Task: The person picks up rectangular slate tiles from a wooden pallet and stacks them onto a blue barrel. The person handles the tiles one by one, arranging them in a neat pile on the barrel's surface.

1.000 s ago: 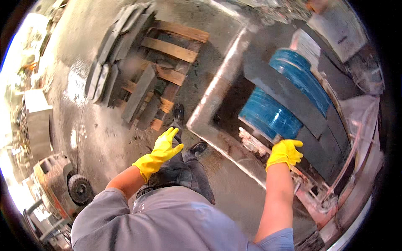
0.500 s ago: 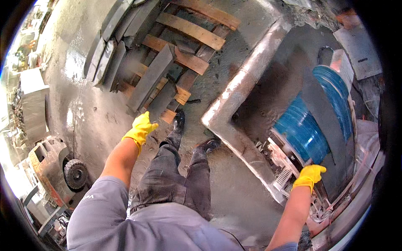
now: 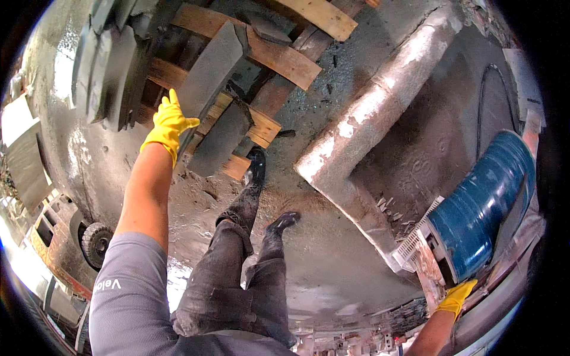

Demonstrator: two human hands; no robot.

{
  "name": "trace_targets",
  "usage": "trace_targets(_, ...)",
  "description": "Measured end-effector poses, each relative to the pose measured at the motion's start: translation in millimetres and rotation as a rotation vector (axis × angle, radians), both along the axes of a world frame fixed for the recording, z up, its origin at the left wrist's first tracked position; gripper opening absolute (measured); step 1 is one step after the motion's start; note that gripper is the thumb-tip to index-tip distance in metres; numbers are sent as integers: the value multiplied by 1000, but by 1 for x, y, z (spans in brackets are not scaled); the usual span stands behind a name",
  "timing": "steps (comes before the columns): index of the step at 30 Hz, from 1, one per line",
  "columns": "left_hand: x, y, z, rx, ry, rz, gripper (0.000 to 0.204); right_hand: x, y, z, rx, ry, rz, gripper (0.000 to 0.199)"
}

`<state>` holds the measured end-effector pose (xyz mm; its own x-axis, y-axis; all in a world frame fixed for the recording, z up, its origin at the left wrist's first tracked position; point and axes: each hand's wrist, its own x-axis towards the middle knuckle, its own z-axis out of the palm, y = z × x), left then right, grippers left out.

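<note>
My left hand (image 3: 168, 124), in a yellow glove, is stretched forward with its fingers apart and nothing in them. It is at the left edge of a long dark grey slab (image 3: 211, 74) lying slanted over a wooden pallet (image 3: 284, 62); whether it touches the slab I cannot tell. A shorter dark slab (image 3: 221, 142) lies nearer my feet. Far to the right, my right hand (image 3: 457, 298), gloved in yellow too, is beside the lower end of a glossy blue drum-shaped piece (image 3: 475, 207). Its fingers are foreshortened, and their grip is not clear.
Several dark slabs (image 3: 113, 71) stand stacked left of the pallet. A low, pale-edged kerb (image 3: 362, 124) bends between me and the blue piece. A white grille (image 3: 415, 243) adjoins that piece. At the left stands a wheeled machine (image 3: 65, 243) with a black tyre.
The whole view has shifted. My left hand has reached forward and its fingers have spread. My right hand sits lower. The dark strip across the blue piece now shows only along its right side.
</note>
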<state>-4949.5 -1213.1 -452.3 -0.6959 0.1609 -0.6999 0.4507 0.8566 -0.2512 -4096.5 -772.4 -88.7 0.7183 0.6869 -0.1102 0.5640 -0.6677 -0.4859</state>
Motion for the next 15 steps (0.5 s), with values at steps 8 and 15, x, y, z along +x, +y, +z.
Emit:
trace_targets(8, 0, -30, -60, 232, 54, 37, 149, -15, 4, -2, 40, 88, -55, 80)
trace_targets(15, 34, -23, -67, 150, 193, 5, 143, -17, -4, 2, 57, 110, -93, 86)
